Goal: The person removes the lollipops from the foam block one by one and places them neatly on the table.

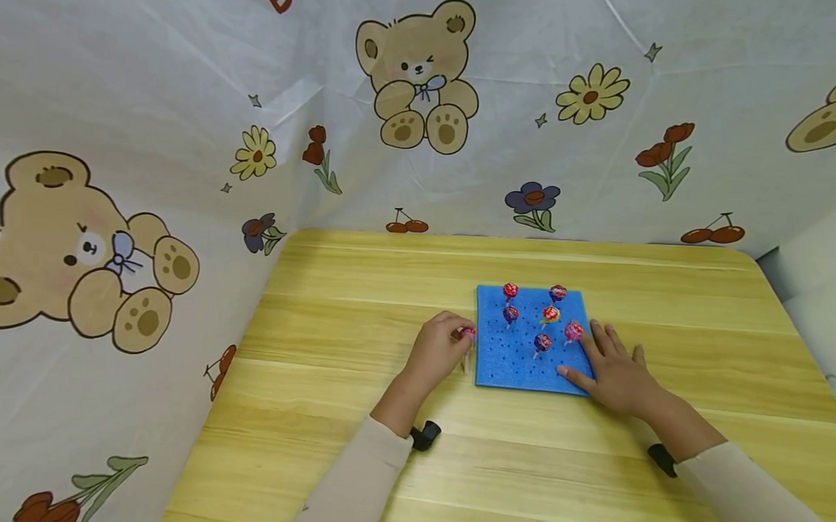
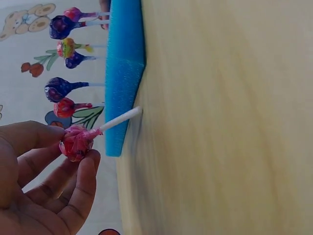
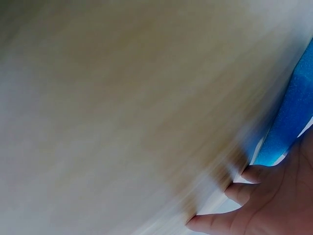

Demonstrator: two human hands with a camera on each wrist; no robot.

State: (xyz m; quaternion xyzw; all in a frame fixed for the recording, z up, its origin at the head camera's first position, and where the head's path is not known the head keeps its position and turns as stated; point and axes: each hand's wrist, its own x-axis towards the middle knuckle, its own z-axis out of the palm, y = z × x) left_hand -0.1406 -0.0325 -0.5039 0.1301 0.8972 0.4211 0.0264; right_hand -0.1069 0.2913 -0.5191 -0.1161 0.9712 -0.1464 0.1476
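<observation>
My left hand [image 1: 440,349] pinches a pink-wrapped lollipop [image 2: 77,143] by its candy head, just left of a blue foam board [image 1: 518,376]. In the left wrist view the lollipop's white stick [image 2: 121,119] points away from the fingers, low over the table beside the board. Several wrapped lollipops stand in the board, among them a red one [image 1: 510,290], a yellow-red one [image 1: 550,315] and a pink one [image 1: 574,331]. My right hand [image 1: 617,375] rests at the board's right edge, fingers spread, thumb lying on the foam's top.
The board lies on a wooden table [image 1: 317,380], its top dotted with small holes. Behind and to the left hangs a white cloth [image 1: 475,201] printed with bears, flowers and cherries. Each wrist carries a black strap piece [image 1: 426,436].
</observation>
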